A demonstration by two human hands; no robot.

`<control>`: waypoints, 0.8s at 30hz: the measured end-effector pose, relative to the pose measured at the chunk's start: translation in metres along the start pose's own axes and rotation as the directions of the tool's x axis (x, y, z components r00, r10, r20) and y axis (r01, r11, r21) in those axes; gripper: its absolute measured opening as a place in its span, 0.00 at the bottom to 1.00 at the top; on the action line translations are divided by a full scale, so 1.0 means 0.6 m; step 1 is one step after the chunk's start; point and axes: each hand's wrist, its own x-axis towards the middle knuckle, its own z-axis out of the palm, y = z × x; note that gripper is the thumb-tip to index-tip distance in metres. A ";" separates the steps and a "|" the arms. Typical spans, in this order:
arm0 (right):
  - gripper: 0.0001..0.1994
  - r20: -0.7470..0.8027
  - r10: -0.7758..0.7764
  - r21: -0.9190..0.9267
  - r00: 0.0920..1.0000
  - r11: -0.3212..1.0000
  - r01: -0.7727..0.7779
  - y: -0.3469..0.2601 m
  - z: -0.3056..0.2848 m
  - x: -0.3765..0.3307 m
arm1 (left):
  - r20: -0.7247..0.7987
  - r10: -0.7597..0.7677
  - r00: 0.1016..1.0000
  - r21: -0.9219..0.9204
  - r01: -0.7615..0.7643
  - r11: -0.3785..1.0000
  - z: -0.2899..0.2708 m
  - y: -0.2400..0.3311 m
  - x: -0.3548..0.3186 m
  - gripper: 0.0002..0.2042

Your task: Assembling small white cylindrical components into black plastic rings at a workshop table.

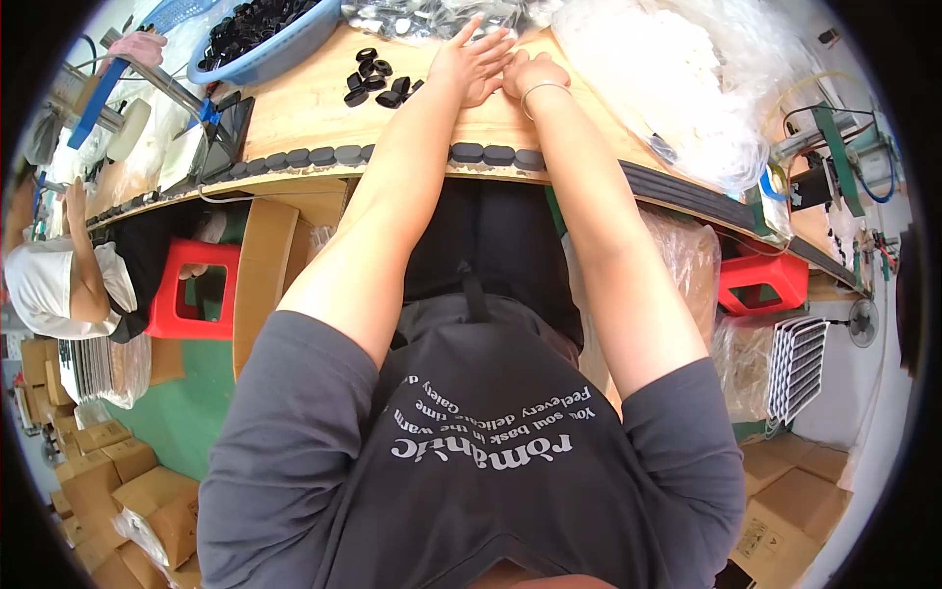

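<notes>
Both arms reach forward over the wooden table (294, 123). My left hand (473, 65) is open, its fingers stretched out toward the upper right. Beside it, my right hand (535, 76) is curled closed, with a thin bracelet (542, 89) at the wrist. Whatever its fingers hold, if anything, is hidden. The two hands are very close together near the far side of the table. Several small black ring-shaped pieces (368, 77) lie loose to the left of my left hand.
A blue basket (280, 61) of black pieces stands at the far left. Clear plastic bags (677, 88) cover the right side; more packed items (432, 18) lie behind. Dark pads (322, 156) line the table's front edge. Left, another person (74, 280) sits near a red stool (211, 292).
</notes>
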 end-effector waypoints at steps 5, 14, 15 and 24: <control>0.25 0.036 -0.017 -0.024 0.999 1.000 0.018 0.011 -0.001 -0.007 | -0.045 0.047 0.998 0.033 -0.046 0.998 -0.004 -0.001 0.007 0.26; 0.25 0.064 0.051 0.070 0.997 0.996 -0.055 0.022 -0.024 -0.009 | -0.209 0.101 0.973 -0.052 -0.115 0.992 0.019 -0.005 0.028 0.26; 0.23 0.098 0.044 0.028 0.994 0.998 -0.047 0.021 -0.028 -0.005 | -0.207 0.094 0.974 -0.104 -0.117 0.988 0.025 -0.006 0.031 0.27; 0.27 -0.185 0.049 0.088 0.982 0.996 -0.033 0.033 0.011 0.123 | -0.046 -0.239 0.970 -0.652 0.152 0.743 0.089 0.042 0.095 0.30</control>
